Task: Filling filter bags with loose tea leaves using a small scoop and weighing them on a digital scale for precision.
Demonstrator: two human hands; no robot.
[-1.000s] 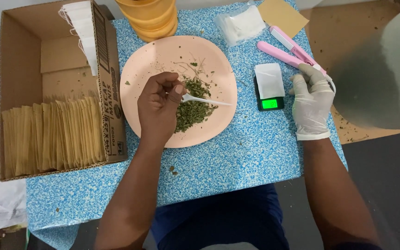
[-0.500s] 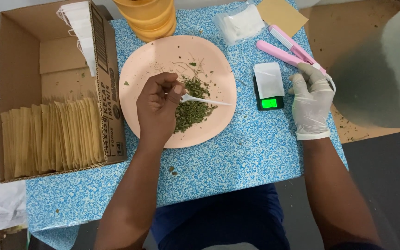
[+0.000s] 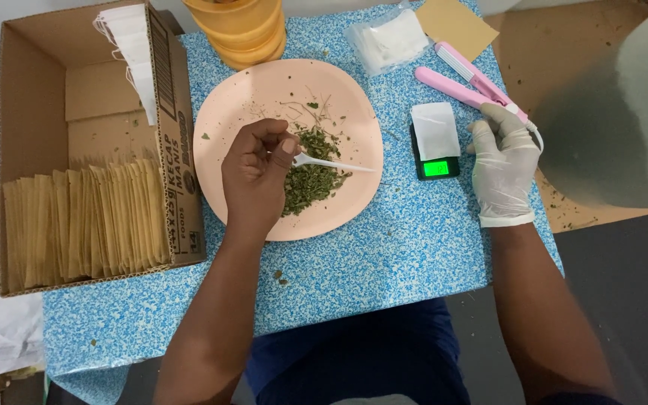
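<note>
My left hand (image 3: 255,174) is bare and closed around a small white plastic spoon (image 3: 331,163), held over a pile of dried green herb (image 3: 310,180) on a round pink plate (image 3: 264,90). My right hand (image 3: 502,161) wears a white glove and rests on the table beside a small black pocket scale (image 3: 436,154). The scale carries a white paper sachet (image 3: 435,129) and its display glows green. The gloved fingers lie flat and hold nothing; they touch the end of a pink heat sealer (image 3: 466,81).
A cardboard box (image 3: 84,150) at the left holds several brown paper envelopes and white filter bags. Stacked orange containers (image 3: 241,26) stand at the back. A clear bag of white sachets (image 3: 388,37) and a brown card lie at the back right. The table is blue speckled.
</note>
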